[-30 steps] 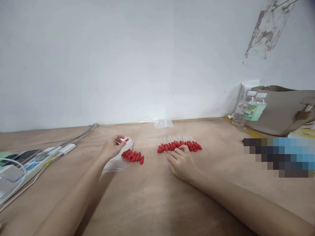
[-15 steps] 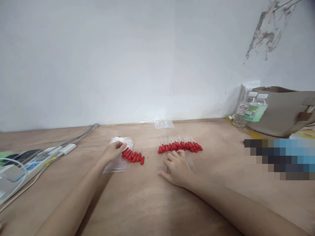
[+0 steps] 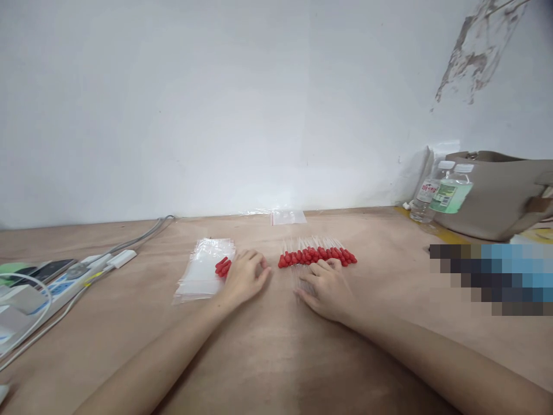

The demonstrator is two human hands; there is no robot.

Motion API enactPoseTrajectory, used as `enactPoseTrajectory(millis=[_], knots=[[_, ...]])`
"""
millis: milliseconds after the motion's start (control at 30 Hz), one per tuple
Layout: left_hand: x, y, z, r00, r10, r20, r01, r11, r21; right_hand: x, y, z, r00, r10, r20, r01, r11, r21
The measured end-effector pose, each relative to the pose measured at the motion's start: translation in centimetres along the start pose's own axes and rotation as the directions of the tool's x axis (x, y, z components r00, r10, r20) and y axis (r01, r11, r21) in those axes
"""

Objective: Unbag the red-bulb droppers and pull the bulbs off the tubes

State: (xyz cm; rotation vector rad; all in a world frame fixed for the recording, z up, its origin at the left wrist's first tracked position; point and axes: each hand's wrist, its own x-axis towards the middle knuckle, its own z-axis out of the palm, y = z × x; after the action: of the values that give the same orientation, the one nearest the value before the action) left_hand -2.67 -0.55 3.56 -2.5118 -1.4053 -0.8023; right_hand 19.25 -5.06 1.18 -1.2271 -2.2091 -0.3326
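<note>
A row of thin clear droppers with red rubber bulbs (image 3: 317, 255) lies on the table, tubes pointing to the wall. My right hand (image 3: 326, 288) rests just in front of them, fingers spread and slightly bent over several loose clear tubes (image 3: 300, 275), partly covering them. To the left, my left hand (image 3: 246, 275) is palm down with loosely curved fingers and thumb apart; I see nothing in it. Beside and partly behind it sit loose red rubber bulbs (image 3: 222, 266), some hidden by the hand. These bulbs are at the right edge of a stack of clear zip bags (image 3: 201, 274).
Against the wall lies another clear zip bag (image 3: 288, 217). A power strip (image 3: 64, 285) with cables and phones (image 3: 52, 268) occupies the left side. Two plastic bottles (image 3: 451, 196) stand by a grey-beige handbag (image 3: 505, 196) at the right, near a blurred-out patch.
My left hand has moved right, off the zip bags and across the loose red bulbs, covering several of them. My right hand has shifted slightly right over the clear tubes.
</note>
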Motion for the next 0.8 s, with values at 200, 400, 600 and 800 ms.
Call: enactPoseTrajectory(millis=[200, 400, 600, 800], knots=[[1.7, 2.1, 2.7, 1.0, 0.019, 0.017, -0.016, 0.992, -0.121, -2.2, 2.1, 0.3, 0.985, 0.003, -0.174, 0.001, 1.0, 0.023], [2.9, 1.9, 3.4, 0.994, -0.064, 0.084, 0.086, 0.953, -0.291, -2.3, 2.4, 0.3, 0.98, 0.011, -0.196, -0.002, 0.999, 0.047], [2.3, 1.2, 3.8, 0.946, -0.317, -0.064, 0.267, 0.878, -0.397, -2.3, 2.6, 0.5, 0.975, 0.028, -0.223, -0.005, 0.994, 0.106], [-1.6, 1.7, 2.2, 0.958, -0.268, -0.107, 0.184, 0.853, -0.488, -2.1, 2.6, 0.2, 0.94, -0.005, -0.342, 0.036, 0.996, 0.086]])
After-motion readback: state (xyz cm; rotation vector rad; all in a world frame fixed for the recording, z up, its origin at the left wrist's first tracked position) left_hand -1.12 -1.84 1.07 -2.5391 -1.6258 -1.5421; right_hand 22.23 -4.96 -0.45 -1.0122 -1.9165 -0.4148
